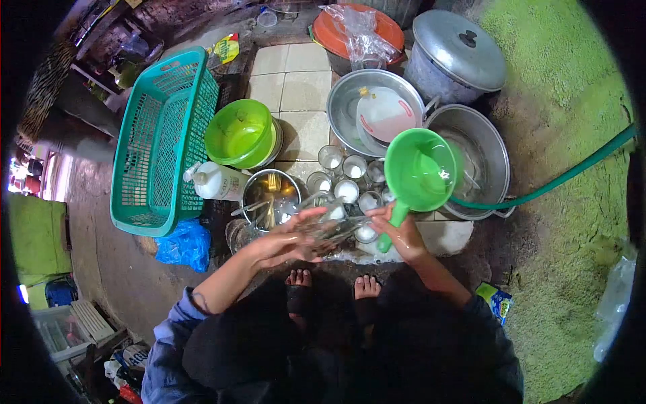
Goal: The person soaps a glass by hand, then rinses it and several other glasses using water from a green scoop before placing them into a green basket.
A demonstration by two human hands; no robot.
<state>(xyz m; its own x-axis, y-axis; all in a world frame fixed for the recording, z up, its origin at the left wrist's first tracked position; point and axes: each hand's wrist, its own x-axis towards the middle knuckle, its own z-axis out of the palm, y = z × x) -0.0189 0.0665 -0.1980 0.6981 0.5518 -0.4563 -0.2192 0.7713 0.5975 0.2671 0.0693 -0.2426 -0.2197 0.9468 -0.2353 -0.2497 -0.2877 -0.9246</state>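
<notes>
My left hand (pixel 286 242) is wrapped about see-through glassware (pixel 330 229), smeared by motion; how many pieces it holds I cannot tell. In my right hand (pixel 405 236) is the handle of a green water dipper (pixel 420 168), its bowl tilted over the pots, and the fingertips come close to the glassware. Several drinking glasses (pixel 346 191) stand on the tiles just beyond my hands. Left of them, a metal pot (pixel 250 195) holds spoons and forks in brownish liquid.
A teal basket (pixel 124 182) stands at the left, near a green bowl (pixel 219 151) and a white bottle (pixel 215 182). At the right are a metal basin (pixel 340 101), an open pot (pixel 494 151) with a green hose (pixel 572 185), and a lidded pot (pixel 444 74).
</notes>
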